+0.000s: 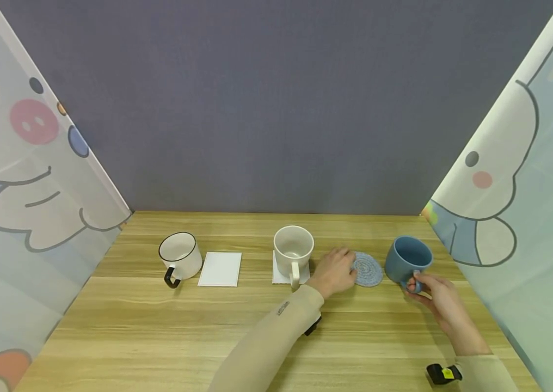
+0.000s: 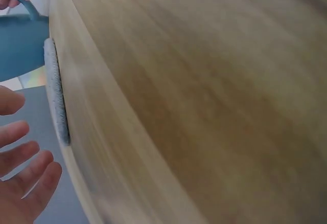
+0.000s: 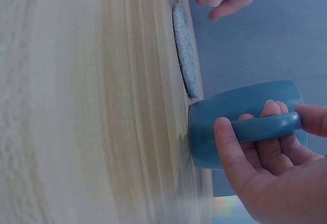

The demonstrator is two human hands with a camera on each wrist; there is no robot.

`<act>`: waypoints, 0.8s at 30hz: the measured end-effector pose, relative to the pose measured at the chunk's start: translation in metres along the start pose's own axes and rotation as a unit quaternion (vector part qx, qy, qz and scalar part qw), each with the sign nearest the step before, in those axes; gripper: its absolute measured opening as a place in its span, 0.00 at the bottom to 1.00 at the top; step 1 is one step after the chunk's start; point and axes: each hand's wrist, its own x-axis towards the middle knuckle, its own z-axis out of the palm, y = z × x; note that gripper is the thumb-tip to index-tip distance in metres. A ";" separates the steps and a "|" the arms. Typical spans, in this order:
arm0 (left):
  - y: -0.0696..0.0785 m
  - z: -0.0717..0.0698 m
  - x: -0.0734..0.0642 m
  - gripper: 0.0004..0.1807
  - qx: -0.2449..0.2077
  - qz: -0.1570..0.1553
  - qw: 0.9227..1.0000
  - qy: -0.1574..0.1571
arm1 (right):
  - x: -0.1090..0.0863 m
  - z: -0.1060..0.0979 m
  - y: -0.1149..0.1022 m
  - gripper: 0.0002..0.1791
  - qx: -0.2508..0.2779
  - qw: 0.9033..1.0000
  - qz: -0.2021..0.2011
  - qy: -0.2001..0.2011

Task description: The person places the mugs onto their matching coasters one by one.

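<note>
My right hand (image 1: 437, 299) grips the handle of a blue mug (image 3: 225, 104), which stands upright on the table at the right, its handle turned toward me. In the right wrist view the fingers wrap the handle, with the thumb near its top end. Just left of the mug lies a round grey-blue woven coaster (image 1: 367, 269). My left hand (image 1: 335, 269) hovers at the coaster's left edge, holding nothing. Its fingers (image 2: 30, 173) are loosely spread in the left wrist view, beside the coaster (image 2: 57, 93).
Left of my left hand, a cream mug (image 1: 293, 247) stands on a white square coaster (image 1: 278, 279). Another white square coaster (image 1: 220, 269) lies farther left, beside a white mug with black rim and handle (image 1: 183, 258). A grey panel (image 1: 276, 109) closes the back of the wooden table.
</note>
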 end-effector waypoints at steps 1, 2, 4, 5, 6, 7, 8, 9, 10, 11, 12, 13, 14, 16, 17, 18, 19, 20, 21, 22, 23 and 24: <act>0.000 0.001 0.001 0.16 0.000 -0.002 1.000 -0.005 | 0.000 0.000 0.000 0.17 -0.001 1.000 0.000 0.000; -0.001 0.002 0.001 0.16 -0.001 -0.004 1.000 -0.010 | 0.000 0.000 0.000 0.17 0.000 1.000 0.000 0.000; -0.002 0.004 0.003 0.16 -0.001 -0.008 1.000 -0.021 | 0.000 0.000 0.000 0.17 -0.001 1.000 -0.001 0.000; -0.002 0.005 0.004 0.16 -0.001 -0.010 1.000 -0.025 | 0.000 0.000 0.000 0.17 -0.002 1.000 -0.001 0.000; -0.003 0.006 0.004 0.16 0.002 -0.011 1.000 -0.028 | 0.001 0.000 0.000 0.17 -0.002 1.000 -0.001 0.000; -0.003 0.007 0.005 0.16 0.004 -0.011 0.999 -0.031 | 0.001 0.000 0.000 0.17 -0.003 1.000 -0.001 0.001; -0.004 0.008 0.006 0.16 0.006 -0.010 0.999 -0.034 | 0.001 0.000 0.001 0.17 -0.002 1.000 -0.001 0.002; -0.004 0.008 0.006 0.15 0.008 -0.009 0.999 -0.036 | 0.001 0.000 0.001 0.17 -0.002 1.000 -0.001 0.003; -0.004 0.008 0.007 0.15 0.010 -0.008 0.999 -0.038 | 0.001 0.000 0.001 0.17 -0.001 1.000 -0.001 0.004; -0.004 0.009 0.007 0.15 0.012 -0.008 0.999 -0.039 | 0.001 0.000 0.001 0.17 -0.001 1.000 -0.002 0.004; -0.004 0.009 0.008 0.15 0.014 -0.008 0.999 -0.041 | 0.001 0.000 0.001 0.17 0.000 1.000 -0.002 0.004; -0.004 0.009 0.008 0.15 0.016 -0.008 0.999 -0.043 | 0.001 0.000 0.002 0.17 0.000 1.000 -0.002 0.004; -0.003 0.009 0.009 0.15 0.019 -0.008 0.999 -0.045 | 0.001 0.000 0.002 0.17 0.000 1.000 -0.002 0.003; -0.003 0.009 0.010 0.14 0.024 -0.010 0.999 -0.047 | 0.001 0.000 0.003 0.18 -0.003 1.000 -0.003 0.002; -0.003 0.009 0.010 0.14 0.027 -0.012 0.998 -0.047 | 0.001 0.000 0.003 0.18 -0.005 1.000 -0.003 0.001; -0.002 0.009 0.010 0.13 0.030 -0.013 0.998 -0.048 | 0.001 -0.001 0.003 0.18 -0.005 1.000 -0.003 0.001; -0.002 0.009 0.010 0.13 0.031 -0.015 0.998 -0.049 | 0.001 -0.001 0.003 0.18 -0.007 1.000 -0.002 0.000; -0.002 0.009 0.011 0.13 0.031 -0.017 0.998 -0.048 | 0.001 -0.001 0.003 0.18 -0.008 1.000 -0.003 0.000; -0.002 0.009 0.011 0.12 0.030 -0.019 0.998 -0.049 | 0.001 -0.001 0.003 0.18 -0.006 1.000 -0.002 -0.001; -0.002 0.009 0.011 0.12 0.027 -0.022 0.998 -0.049 | 0.001 -0.001 0.003 0.18 -0.005 1.000 -0.002 -0.002; -0.002 0.009 0.012 0.11 0.024 -0.024 0.998 -0.049 | 0.001 -0.001 0.003 0.18 -0.003 1.000 -0.002 -0.002; -0.002 0.009 0.012 0.11 0.019 -0.025 0.998 -0.049 | 0.001 -0.001 0.003 0.18 -0.001 1.000 -0.002 0.000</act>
